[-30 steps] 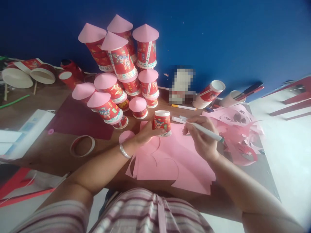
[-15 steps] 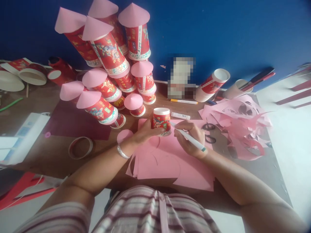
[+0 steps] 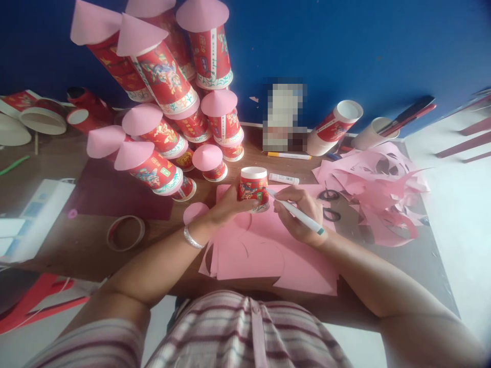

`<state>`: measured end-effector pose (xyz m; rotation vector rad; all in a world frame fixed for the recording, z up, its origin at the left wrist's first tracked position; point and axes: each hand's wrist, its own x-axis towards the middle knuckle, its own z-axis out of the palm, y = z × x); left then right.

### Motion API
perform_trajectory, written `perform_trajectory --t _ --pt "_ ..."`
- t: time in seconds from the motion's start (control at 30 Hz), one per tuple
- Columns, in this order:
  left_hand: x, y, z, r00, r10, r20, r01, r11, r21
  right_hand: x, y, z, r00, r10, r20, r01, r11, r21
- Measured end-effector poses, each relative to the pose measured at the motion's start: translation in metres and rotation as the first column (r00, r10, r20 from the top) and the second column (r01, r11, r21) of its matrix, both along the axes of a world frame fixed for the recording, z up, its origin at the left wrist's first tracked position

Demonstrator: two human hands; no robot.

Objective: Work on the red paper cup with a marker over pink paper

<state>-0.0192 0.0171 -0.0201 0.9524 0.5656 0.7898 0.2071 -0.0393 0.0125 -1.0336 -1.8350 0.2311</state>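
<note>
A small red patterned paper cup (image 3: 253,188) stands upside down on a stack of pink paper sheets (image 3: 268,250) with round cut-outs. My left hand (image 3: 226,207) is closed around the cup's left side and holds it against the paper. My right hand (image 3: 300,214) grips a white pen with a green end (image 3: 297,214). The pen's tip touches the paper at the cup's right edge.
Behind stand several red cups topped with pink paper cones (image 3: 172,102). A pile of pink paper scraps (image 3: 378,191) lies at right with black scissors (image 3: 329,204) beside it. A tape ring (image 3: 125,232), a loose pink disc (image 3: 195,212), markers and a lying cup (image 3: 333,128) are around.
My right hand with the pen has come left from the far side of the paper to the cup's right edge. The left hand keeps the cup in place. The view has tilted down.
</note>
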Motion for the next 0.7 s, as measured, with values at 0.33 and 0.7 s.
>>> perform_trajectory --t 0.33,0.7 --pt "-0.0002 -0.0002 -0.0008 0.999 0.005 -0.038 -0.005 1.0 -0.004 0.0006 0.0017 -0.0006 1.0 -0.009 0.017 0.008 1.0 0.016" --pt "-0.0018 0.002 -0.0059 0.995 0.0 -0.102 0.001 1.0 0.015 0.0038 0.0 0.0029 0.998 0.057 -0.026 -0.057 0.998 0.034"
